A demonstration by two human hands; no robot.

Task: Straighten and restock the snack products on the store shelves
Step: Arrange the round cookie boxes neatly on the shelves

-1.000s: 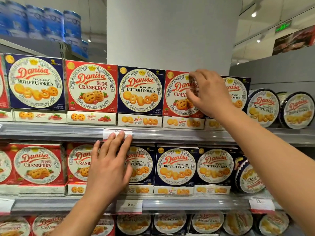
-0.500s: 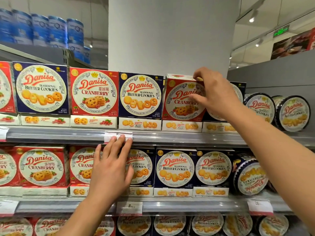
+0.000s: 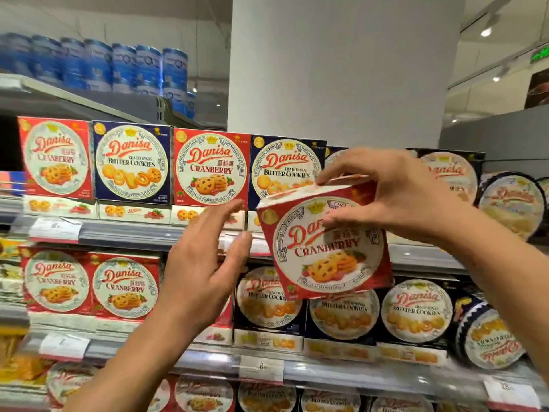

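The left hand (image 3: pixel 205 275) is raised in front of the shelf edge (image 3: pixel 133 233), fingers spread and holding nothing, probably positioned to receive the box. To its right, the red cranberry cookie box (image 3: pixel 325 248) is clear of the shelves and tilted, in front of the blue butter cookie boxes (image 3: pixel 285 171). The right hand (image 3: pixel 395 197) pinches its top edge between thumb and fingers, which frees the box for repositioning.

Five red cranberry boxes (image 3: pixel 329 248), two hands (image 3: pixel 205 275)
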